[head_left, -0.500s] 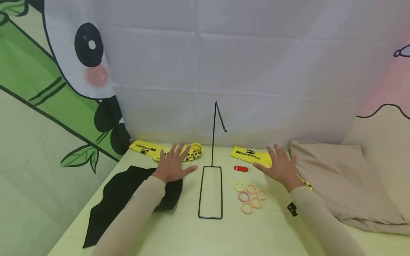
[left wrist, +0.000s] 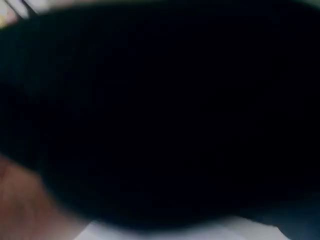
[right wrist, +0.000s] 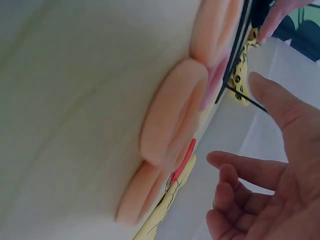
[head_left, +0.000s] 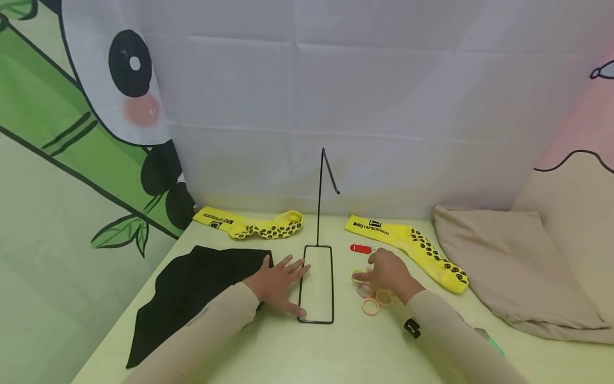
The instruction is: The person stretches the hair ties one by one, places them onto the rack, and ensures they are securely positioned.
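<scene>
My left hand (head_left: 280, 284) is spread flat, with fingers and thumb reaching over the left side of the black wire stand (head_left: 332, 288). Contact with the wire cannot be told. Above the small rings my right hand (head_left: 390, 274) hovers with nothing in its grasp. In the right wrist view its thumb (right wrist: 280, 102) and index finger stand apart, and the other fingers bend loosely. Orange rings (head_left: 370, 306), a pink ring (head_left: 365, 289) and a yellow ring (head_left: 357, 275) lie below, partly hidden by this hand. A dark blur fills most of the left wrist view.
A red tag (head_left: 360, 248) lies behind the rings. Yellow socks (head_left: 268, 226) rest near the back wall on both sides. Black cloth (head_left: 201, 288) spreads at left, and folded beige cloth (head_left: 508, 266) at right. The stand's hooked upright (head_left: 320, 197) rises in the middle.
Both hands have moved inward and nearer to me, the left to the wire stand and the right over the rings. The right hand's fingers have bent from a wide spread.
</scene>
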A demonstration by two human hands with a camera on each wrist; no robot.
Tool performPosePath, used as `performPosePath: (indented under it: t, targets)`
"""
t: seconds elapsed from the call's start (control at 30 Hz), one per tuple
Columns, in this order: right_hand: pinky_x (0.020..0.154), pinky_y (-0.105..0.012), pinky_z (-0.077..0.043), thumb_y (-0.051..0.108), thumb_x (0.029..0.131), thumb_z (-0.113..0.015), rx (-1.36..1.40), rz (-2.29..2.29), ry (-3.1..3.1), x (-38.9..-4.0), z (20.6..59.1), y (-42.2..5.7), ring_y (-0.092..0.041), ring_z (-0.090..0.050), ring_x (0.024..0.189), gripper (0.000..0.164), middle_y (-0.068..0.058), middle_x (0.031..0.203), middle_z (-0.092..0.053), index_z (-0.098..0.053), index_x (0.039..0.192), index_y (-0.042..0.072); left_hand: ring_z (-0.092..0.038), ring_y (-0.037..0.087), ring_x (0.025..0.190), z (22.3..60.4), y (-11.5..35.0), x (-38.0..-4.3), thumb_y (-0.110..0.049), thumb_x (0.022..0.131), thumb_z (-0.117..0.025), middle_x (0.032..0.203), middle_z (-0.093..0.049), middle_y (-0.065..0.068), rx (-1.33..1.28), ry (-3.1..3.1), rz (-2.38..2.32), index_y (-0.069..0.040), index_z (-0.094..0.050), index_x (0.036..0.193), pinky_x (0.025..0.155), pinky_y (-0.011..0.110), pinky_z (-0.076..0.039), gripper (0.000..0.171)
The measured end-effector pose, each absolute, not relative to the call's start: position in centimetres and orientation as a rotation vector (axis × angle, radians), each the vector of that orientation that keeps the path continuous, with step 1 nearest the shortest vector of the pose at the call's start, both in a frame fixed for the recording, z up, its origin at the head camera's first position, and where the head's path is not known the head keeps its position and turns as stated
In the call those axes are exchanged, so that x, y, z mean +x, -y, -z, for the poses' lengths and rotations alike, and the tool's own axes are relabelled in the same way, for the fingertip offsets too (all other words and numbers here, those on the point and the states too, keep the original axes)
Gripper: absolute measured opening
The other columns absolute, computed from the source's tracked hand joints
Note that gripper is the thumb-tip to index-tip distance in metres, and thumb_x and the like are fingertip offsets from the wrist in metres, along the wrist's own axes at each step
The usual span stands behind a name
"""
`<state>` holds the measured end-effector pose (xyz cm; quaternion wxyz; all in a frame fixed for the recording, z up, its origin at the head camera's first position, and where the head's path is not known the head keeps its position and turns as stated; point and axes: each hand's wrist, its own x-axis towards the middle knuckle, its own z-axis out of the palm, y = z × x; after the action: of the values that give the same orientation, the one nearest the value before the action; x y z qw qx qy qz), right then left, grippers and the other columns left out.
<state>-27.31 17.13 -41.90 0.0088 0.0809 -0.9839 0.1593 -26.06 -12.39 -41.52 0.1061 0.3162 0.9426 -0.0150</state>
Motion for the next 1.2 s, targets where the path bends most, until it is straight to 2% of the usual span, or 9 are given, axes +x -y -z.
performPosePath:
  t: [0.07,0.17,0.27,0.5,0.63,0.77,0.93,1.1,1.2]
  targets:
    - [0.051,-0.028,-0.035,0.051,0.069,-0.075,0.261,-0.484,3.125,-27.5,42.1,-16.5,-0.013,-0.043,0.062,0.047,0.002,0.066,-0.047,-0.06,0.069,0.006,-0.008,0.027,0.145,41.9,12.3,-25.9,-0.083,0.065,-0.05,0.156,-0.014,-0.003,0.923,-2.752,0.055,-0.028,-0.016,0.149,0.104,0.069,-0.006,0.106]
    - [0.047,-0.026,-0.02,0.042,0.069,-0.078,0.259,-0.47,3.169,-27.7,42.2,-15.9,-0.012,-0.026,0.052,0.049,0.003,0.054,-0.028,-0.043,0.054,0.011,-0.009,0.027,0.144,42.1,12.1,-25.9,-0.084,0.065,-0.049,0.156,-0.015,-0.003,0.917,-2.738,0.071,-0.026,-0.017,0.149,0.104,0.069,-0.007,0.107]
    - [0.046,-0.025,-0.023,0.037,0.071,-0.078,0.239,-0.425,3.195,-27.9,42.3,-15.7,-0.011,-0.029,0.05,0.046,0.004,0.051,-0.03,-0.043,0.052,0.013,-0.01,0.027,0.144,42.1,12.0,-25.8,-0.084,0.065,-0.049,0.156,-0.016,-0.004,0.918,-2.745,0.082,-0.026,-0.018,0.149,0.105,0.067,-0.009,0.108]
    - [0.051,-0.025,-0.038,0.029,0.076,-0.074,0.213,-0.519,3.255,-28.3,42.3,-15.6,-0.014,-0.049,0.059,0.025,0.0,0.065,-0.054,-0.061,0.071,0.009,-0.012,0.027,0.144,42.0,11.7,-25.9,-0.085,0.064,-0.048,0.156,-0.017,-0.004,0.923,-2.755,0.117,-0.025,-0.018,0.149,0.106,0.066,-0.012,0.109]
    - [0.056,-0.028,-0.041,0.029,0.075,-0.074,0.264,-0.492,3.223,-28.2,42.1,-15.6,-0.015,-0.051,0.068,0.024,0.001,0.077,-0.06,-0.063,0.083,0.01,-0.013,0.027,0.144,42.0,11.7,-25.8,-0.085,0.063,-0.049,0.156,-0.016,-0.004,0.915,-2.757,0.125,-0.025,-0.018,0.149,0.106,0.066,-0.013,0.109]
    - [0.051,-0.028,-0.035,0.034,0.074,-0.073,0.306,-0.463,3.121,-27.1,41.2,-15.7,-0.013,-0.046,0.061,0.026,0.004,0.068,-0.056,-0.063,0.089,0.015,-0.014,0.027,0.144,41.9,11.7,-25.7,-0.085,0.063,-0.05,0.156,-0.016,-0.003,0.913,-2.759,0.123,-0.025,-0.019,0.149,0.105,0.066,-0.014,0.109]
    - [0.043,-0.023,-0.022,0.034,0.075,-0.069,0.407,-0.492,2.829,-24.3,39.0,-15.7,-0.008,-0.027,0.044,0.027,0.008,0.048,-0.034,-0.06,0.095,0.018,-0.016,0.027,0.143,41.9,11.8,-25.7,-0.084,0.062,-0.052,0.156,-0.018,-0.003,0.905,-2.765,0.109,-0.025,-0.021,0.149,0.104,0.067,-0.015,0.109]
    - [0.041,-0.015,-0.011,0.031,0.07,-0.069,0.642,-0.436,2.318,-21.3,35.8,-15.0,0.0,-0.01,0.045,0.031,0.013,0.047,-0.022,-0.059,0.095,0.016,-0.017,0.027,0.143,42.3,11.9,-25.7,-0.086,0.061,-0.051,0.156,-0.018,-0.003,0.893,-2.764,0.108,-0.025,-0.021,0.149,0.105,0.066,-0.015,0.11]
    - [0.041,-0.011,-0.008,0.033,0.076,-0.064,0.771,-0.47,2.054,-19.8,33.2,-14.3,0.003,-0.007,0.045,0.029,0.013,0.047,-0.022,-0.059,0.094,0.011,-0.017,0.027,0.143,42.4,11.7,-25.9,-0.086,0.061,-0.05,0.156,-0.018,-0.003,0.9,-2.766,0.1,-0.025,-0.021,0.149,0.105,0.066,-0.016,0.11]
